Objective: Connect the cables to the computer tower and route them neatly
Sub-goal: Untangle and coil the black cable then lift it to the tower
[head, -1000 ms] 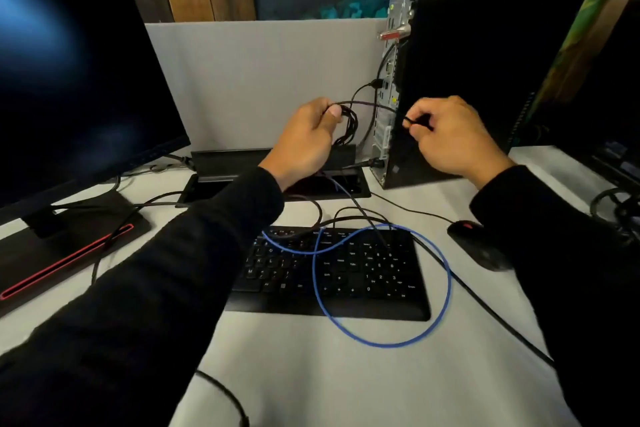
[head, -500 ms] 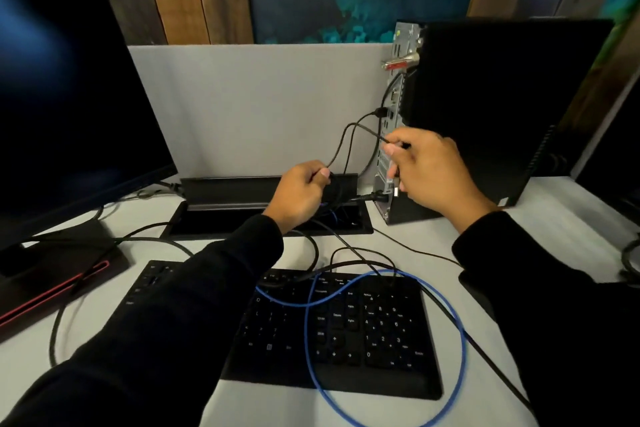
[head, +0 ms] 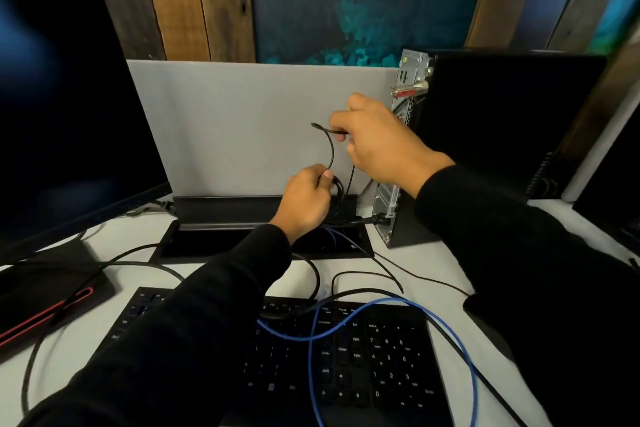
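A black computer tower stands at the right with its metal rear panel facing left. My right hand pinches a thin black cable just left of that panel, the cable's end sticking out to the left. The cable curves down to my left hand, which grips a small coil of black cable above the desk's cable box. A blue network cable loops loosely over the black keyboard. Another black plug sits in the tower's lower rear.
A dark monitor on a red-trimmed stand fills the left. A grey divider panel runs behind the desk. Several black cables trail over the white desk. My right sleeve hides most of the area at the right.
My right hand has moved up and left, away from the tower's rear ports, drawing the thin cable's end out. My left hand stays low with the coil. The camera has tilted down.
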The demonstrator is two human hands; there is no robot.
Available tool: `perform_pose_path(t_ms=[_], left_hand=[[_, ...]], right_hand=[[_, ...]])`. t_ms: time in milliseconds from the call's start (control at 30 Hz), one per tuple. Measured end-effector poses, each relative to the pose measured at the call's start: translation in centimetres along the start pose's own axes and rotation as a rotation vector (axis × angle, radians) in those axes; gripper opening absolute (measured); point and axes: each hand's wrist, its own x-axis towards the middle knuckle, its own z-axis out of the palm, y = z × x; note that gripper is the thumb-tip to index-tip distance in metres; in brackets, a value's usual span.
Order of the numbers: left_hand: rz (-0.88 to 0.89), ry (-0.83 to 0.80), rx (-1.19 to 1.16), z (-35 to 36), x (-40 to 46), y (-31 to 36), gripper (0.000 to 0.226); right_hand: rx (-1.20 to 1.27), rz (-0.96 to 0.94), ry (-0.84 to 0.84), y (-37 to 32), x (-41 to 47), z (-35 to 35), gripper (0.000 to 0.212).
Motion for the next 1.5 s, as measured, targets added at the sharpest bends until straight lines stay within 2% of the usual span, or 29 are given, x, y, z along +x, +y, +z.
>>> perform_pose_path(t_ms=[200,267,367,467,533,633,700,767,867,967,1067,1167,1267,1367,1433,1500], left_hand=[[-0.036,-0.029,-0.071,-0.7,0.4,-0.8,0.033],[-0.039,-0.065,-0.074,-0.8,0.4,-1.3,0.033],[-0.04,-0.104,-0.111,-0.8,0.5,-1.7,0.032],[-0.047,-0.025,-0.188,-0.9,0.6,-1.0,0.026],[-0.002,0.005,-0.192,-1.5,0.8,-0.2,0.042],[0.102,0.05,-0.143,-2.4,1.3,0.7,0.065],[0.051,0.071,-0.169,-2.7,2.0,1.6,0.052],[-0.016,0.039,-0.327,-2.8,2.5,2.2,0.033],[-0.042,-0.029,-0.528,-2.9,2.7,2.3,0.025],[-0.015,-0.047,-0.478,-3.1,2.8,2.1,0.021],[0.053,-0.056,-0.431,-3.1,2.9,2.3,0.009],[0.061,-0.039,-0.479,-3.0,3.1,2.9,0.018],[-0.12,-0.014,-0.658,-2.5,4.0,3.8,0.028],[-0.213,-0.014,-0.774,-1.9,4.7,3.9,0.022],[-0.234,0.01,-0.801,-1.4,4.9,3.8,0.021],[-0.248,0.05,-0.815,-1.0,5.1,3.9,0.018]], right_hand=[[-0.142,0.052,-0.014,0.4,3.0,-0.6,0.027],[-0.198,0.056,-0.063,0.6,3.3,-1.1,0.029],[-0.246,0.033,-0.153,0.7,3.7,-1.4,0.044],[-0.184,0.015,-0.219,1.0,4.0,-1.4,0.038],[-0.11,0.005,-0.255,1.2,3.8,-1.2,0.031],[0.037,0.048,-0.234,1.6,3.4,-1.1,0.035],[0.146,0.091,-0.188,1.9,3.3,-1.1,0.034],[0.191,0.095,-0.131,1.9,3.3,-1.1,0.035],[0.207,0.075,-0.093,1.9,2.9,-0.7,0.037],[0.235,0.052,-0.095,1.6,2.3,-0.5,0.04],[0.206,-0.011,-0.106,0.8,1.7,-0.6,0.033],[0.11,-0.048,-0.096,0.4,1.6,-1.4,0.036],[-0.077,-0.07,0.018,0.2,1.9,-3.0,0.045],[-0.281,-0.129,0.353,1.0,1.6,-5.0,0.033],[-0.385,-0.046,0.555,2.9,1.0,-6.1,0.024],[-0.36,0.129,0.617,5.1,0.0,-6.6,0.029]])
